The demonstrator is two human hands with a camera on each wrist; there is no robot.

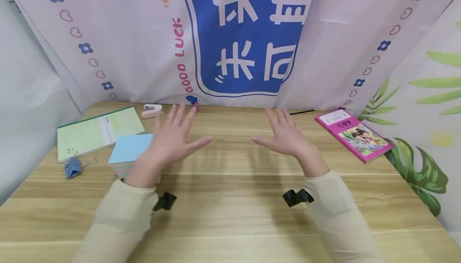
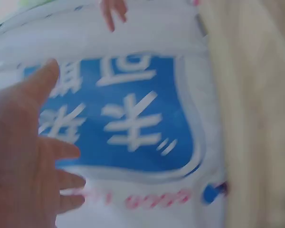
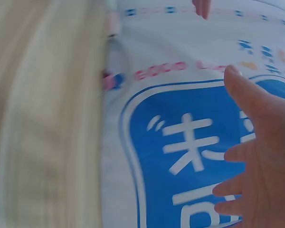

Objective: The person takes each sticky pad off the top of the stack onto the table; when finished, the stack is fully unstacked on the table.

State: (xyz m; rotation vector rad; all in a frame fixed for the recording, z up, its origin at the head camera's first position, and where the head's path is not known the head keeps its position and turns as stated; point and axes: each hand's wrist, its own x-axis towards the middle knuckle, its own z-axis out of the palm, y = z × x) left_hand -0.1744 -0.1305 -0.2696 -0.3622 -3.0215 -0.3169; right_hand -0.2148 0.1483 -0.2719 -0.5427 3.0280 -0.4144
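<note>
Both hands hover palm-down above the middle of the pale wood-grain counter point(image 1: 230, 199), holding nothing. The left hand point(image 1: 173, 139) has its fingers point(image 1: 176, 115) straight and spread, thumb pointing inward; the right hand point(image 1: 288, 137) mirrors it, fingers splayed and relaxed. The wrist views confirm this: open palms with bare fingers in front of the blue-and-white printed fabric backdrop point(image 1: 245, 35), nothing gripped.

The nearest thing to either hand is the light blue block of sticky notes point(image 1: 129, 149), a flat rectangular paper stack lying just beside and partly under the left wrist, to that hand's outer side. Its long axis runs roughly away from the person, slightly slanted. The left hand is far nearer to it than the right.

Further left lies a green-lined paper notepad point(image 1: 97, 131), flat and matte, tilted on the counter, with a blue-grey metal binder clip point(image 1: 73, 167) near its front corner. Behind the left fingertips sits a small pink-and-white plastic stapler point(image 1: 152, 111), close to the backdrop's hem. A small pink object shows beyond the left fingertips, too small to identify.

Right of the right hand, well apart from it, a glossy magenta paperback book point(image 1: 353, 135) lies flat, its long axis angled toward the person's right. A thin dark pen point(image 1: 301, 112) rests near the backdrop between book and hand.
</note>
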